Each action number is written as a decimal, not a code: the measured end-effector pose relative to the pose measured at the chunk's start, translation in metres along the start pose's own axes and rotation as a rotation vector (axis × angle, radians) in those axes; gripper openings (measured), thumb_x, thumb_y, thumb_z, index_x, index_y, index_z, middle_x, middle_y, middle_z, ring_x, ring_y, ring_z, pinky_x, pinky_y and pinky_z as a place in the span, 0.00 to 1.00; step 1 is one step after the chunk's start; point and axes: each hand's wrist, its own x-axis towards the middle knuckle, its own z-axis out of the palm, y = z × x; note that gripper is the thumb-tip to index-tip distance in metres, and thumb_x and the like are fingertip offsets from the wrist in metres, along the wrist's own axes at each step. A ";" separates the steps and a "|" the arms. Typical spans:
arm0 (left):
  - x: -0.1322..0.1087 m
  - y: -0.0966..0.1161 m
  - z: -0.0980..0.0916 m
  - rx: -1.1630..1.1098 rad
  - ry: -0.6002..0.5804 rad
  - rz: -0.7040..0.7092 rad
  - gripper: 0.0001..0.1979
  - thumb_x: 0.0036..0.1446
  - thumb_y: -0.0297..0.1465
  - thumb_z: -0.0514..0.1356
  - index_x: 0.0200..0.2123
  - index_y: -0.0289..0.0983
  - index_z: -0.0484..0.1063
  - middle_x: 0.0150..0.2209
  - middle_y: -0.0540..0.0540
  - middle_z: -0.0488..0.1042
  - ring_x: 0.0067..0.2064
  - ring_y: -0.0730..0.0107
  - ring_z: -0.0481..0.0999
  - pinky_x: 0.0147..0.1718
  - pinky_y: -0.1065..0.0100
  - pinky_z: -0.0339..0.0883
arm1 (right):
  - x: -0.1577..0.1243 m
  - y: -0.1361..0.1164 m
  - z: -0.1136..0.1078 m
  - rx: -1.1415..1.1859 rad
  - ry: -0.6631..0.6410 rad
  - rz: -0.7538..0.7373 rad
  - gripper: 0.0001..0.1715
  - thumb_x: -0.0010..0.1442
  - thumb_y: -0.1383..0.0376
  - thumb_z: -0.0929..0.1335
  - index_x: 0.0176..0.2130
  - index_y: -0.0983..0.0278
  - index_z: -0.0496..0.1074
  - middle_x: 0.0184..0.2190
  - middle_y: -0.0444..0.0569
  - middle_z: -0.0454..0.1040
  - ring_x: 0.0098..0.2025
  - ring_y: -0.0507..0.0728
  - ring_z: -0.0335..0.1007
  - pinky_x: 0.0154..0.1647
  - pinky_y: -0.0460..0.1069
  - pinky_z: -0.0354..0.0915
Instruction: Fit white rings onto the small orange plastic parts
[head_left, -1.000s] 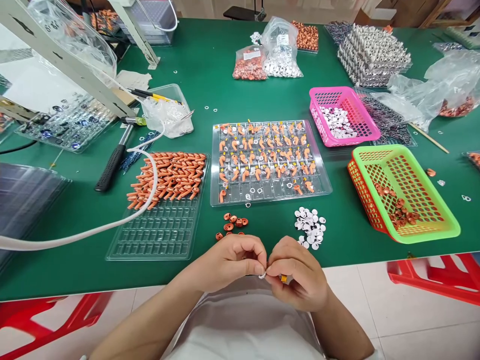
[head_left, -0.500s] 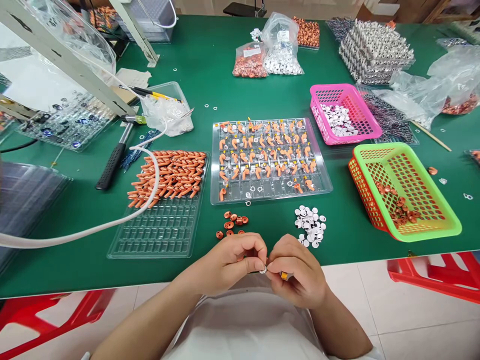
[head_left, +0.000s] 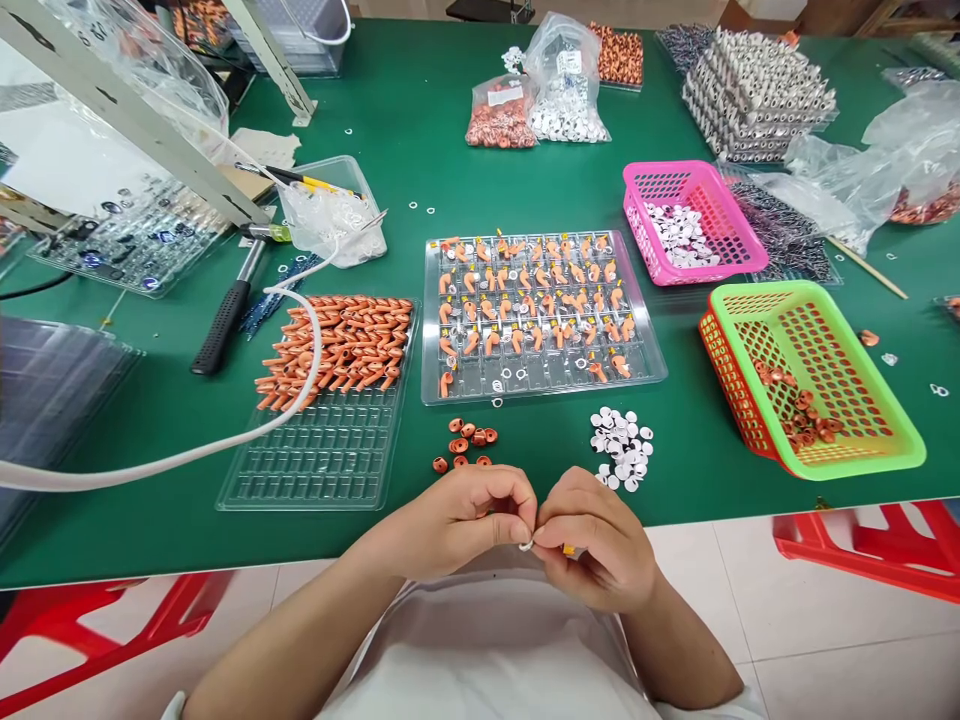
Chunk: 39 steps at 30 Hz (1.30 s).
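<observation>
My left hand (head_left: 480, 520) is closed in a pinch at the front edge of the table, on a small white ring-like piece (head_left: 526, 546). Fingertip to fingertip with it, my right hand (head_left: 596, 540) is closed too. A yellow tab (head_left: 568, 550) of a small part shows between its fingers; the rest of that part is hidden. Just beyond my left hand lie several copper-coloured earbud caps (head_left: 459, 446). A pile of white round stickers (head_left: 622, 445) is spread past my right hand. Farther off, a clear tray (head_left: 517, 378) carries rows of orange earbud pieces with yellow tabs.
On the left are a tray of copper-coloured stemmed shells (head_left: 337, 350), a white cable (head_left: 225, 455) looping over it, and a hammer (head_left: 225, 325). A pink basket (head_left: 637, 225) and a green basket (head_left: 862, 470) stand right. Filled plastic bags (head_left: 566, 90) sit at the back.
Both hands keep almost the same pinch at the same spot. Less of the yellow tab shows at my right fingers. The view has shifted very slightly.
</observation>
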 end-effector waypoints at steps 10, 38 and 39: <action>-0.004 0.001 0.000 0.149 -0.012 0.073 0.07 0.64 0.28 0.53 0.33 0.36 0.67 0.32 0.49 0.68 0.32 0.72 0.64 0.33 0.71 0.60 | 0.001 -0.002 0.001 0.001 -0.007 0.020 0.11 0.60 0.75 0.67 0.42 0.62 0.70 0.30 0.48 0.75 0.29 0.53 0.68 0.29 0.50 0.66; -0.009 0.000 0.006 0.239 0.103 0.111 0.07 0.66 0.26 0.51 0.34 0.37 0.65 0.32 0.49 0.67 0.32 0.72 0.63 0.32 0.71 0.59 | -0.004 0.000 0.003 -0.009 0.020 0.060 0.13 0.59 0.76 0.67 0.43 0.61 0.68 0.31 0.48 0.75 0.30 0.54 0.68 0.29 0.50 0.65; -0.009 0.001 0.006 0.242 0.106 0.114 0.07 0.66 0.26 0.51 0.34 0.37 0.65 0.32 0.49 0.67 0.31 0.73 0.63 0.32 0.71 0.58 | -0.004 0.000 0.003 -0.009 0.021 0.057 0.13 0.59 0.76 0.67 0.42 0.61 0.68 0.31 0.48 0.75 0.30 0.54 0.68 0.29 0.49 0.65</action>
